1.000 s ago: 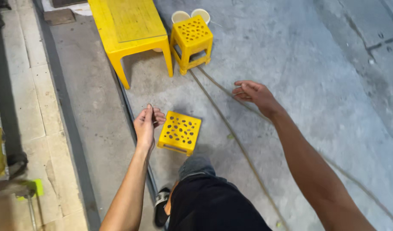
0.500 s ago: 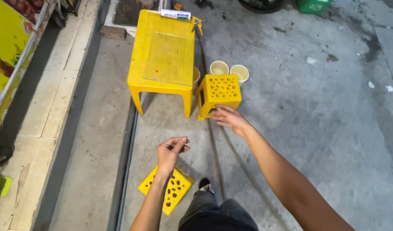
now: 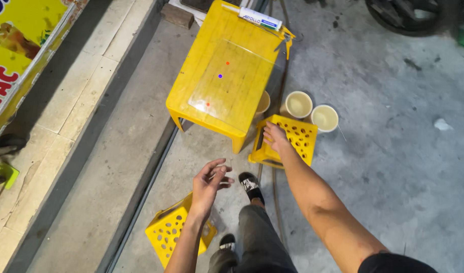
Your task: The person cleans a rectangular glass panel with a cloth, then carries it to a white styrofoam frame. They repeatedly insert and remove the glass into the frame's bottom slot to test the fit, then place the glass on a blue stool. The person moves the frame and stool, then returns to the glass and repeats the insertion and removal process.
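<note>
Head view: right hand (image 3: 275,137) is gripping the near edge of a yellow perforated stool (image 3: 287,140), which is tilting beside the yellow table (image 3: 227,76), two pale bowls (image 3: 311,111) just behind it. Left hand (image 3: 210,179) is hovering loosely curled, holding nothing, above a second yellow stool (image 3: 168,230) by the sandalled foot (image 3: 250,185).

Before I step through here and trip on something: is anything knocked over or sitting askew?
Yes. The yellow perforated stool beside the left hand lies tipped on the concrete near the person's feet, not on its legs. The second yellow stool, gripped by the right hand, is tilted. Three bowls sit on the ground.
</note>
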